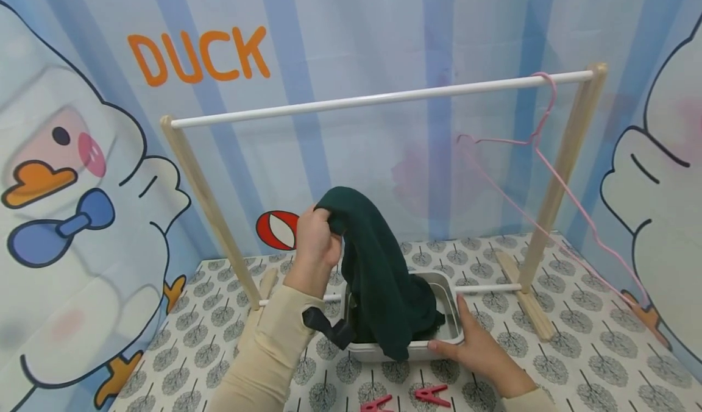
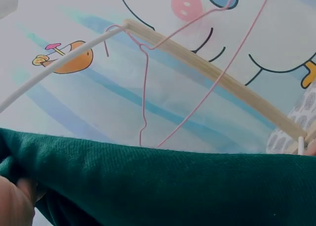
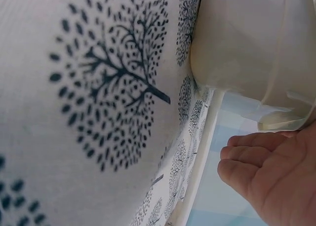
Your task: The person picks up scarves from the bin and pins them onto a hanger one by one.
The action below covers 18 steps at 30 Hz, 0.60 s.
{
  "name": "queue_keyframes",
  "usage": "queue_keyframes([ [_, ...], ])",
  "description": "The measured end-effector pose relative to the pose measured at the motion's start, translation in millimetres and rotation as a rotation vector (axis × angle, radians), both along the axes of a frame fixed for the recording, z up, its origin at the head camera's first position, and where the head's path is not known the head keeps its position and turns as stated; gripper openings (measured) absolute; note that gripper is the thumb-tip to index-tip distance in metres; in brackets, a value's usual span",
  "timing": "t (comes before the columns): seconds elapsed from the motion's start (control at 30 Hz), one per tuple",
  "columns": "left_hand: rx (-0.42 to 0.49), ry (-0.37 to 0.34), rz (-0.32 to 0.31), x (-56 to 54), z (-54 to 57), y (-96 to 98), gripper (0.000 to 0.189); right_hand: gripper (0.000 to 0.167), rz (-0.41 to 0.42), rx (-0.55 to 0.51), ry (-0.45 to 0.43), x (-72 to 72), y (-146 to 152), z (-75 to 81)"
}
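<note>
Dark-green cloth (image 1: 384,266): upper part gripped in left hand (image 1: 318,241), lower folds in metal tray (image 1: 421,352) and over its near edge. Right hand (image 1: 473,343), fingers extended, touches tray's near right corner; best to lift slowly, tray braced.

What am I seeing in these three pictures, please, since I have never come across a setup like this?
There is no machine here: a person works with two bare hands. The widest picture comes from a camera on the head, looking forward and down; the others come from a camera on each wrist. The left hand holds up a dark green cloth, part of which lies in a metal tray. The right hand touches the tray's corner. In front, red clips lie on the tree-patterned surface. A pink hanger hangs from a rack.
</note>
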<state>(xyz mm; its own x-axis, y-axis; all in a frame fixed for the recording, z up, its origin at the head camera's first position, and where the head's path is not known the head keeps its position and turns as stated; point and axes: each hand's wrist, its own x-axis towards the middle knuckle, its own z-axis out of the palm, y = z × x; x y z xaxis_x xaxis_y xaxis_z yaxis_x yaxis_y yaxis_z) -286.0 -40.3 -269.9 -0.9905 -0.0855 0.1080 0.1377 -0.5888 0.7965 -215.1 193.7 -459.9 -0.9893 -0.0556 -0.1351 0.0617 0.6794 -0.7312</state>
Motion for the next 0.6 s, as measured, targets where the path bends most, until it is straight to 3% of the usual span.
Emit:
queue_keyframes([
  [0.17,0.012,0.007,-0.009,0.4,-0.2,0.0,0.015,0.117,0.015,0.082,0.058,1.2,1.0,4.3],
  [0.23,0.005,-0.005,-0.012,-0.2,-2.1,-0.2,0.015,0.117,0.024,0.135,0.125,5.5,0.6,15.9],
  [0.33,-0.008,-0.026,-0.015,-0.7,-6.8,-1.0,0.015,0.115,0.017,0.203,0.252,19.9,-0.6,49.1],
  [0.43,-0.017,-0.041,-0.016,-0.6,-11.2,-2.3,0.015,0.105,-0.025,0.271,0.42,40.9,-0.7,90.8],
  [0.53,-0.018,-0.041,-0.017,-1.2,-12.8,-3.4,0.015,0.088,-0.095,0.353,0.693,58.0,5.8,125.4],
  [0.6,-0.012,-0.03,-0.016,-2.4,-12.3,-3.5,0.015,0.078,-0.157,0.393,0.929,59.9,16.2,142.4],
])
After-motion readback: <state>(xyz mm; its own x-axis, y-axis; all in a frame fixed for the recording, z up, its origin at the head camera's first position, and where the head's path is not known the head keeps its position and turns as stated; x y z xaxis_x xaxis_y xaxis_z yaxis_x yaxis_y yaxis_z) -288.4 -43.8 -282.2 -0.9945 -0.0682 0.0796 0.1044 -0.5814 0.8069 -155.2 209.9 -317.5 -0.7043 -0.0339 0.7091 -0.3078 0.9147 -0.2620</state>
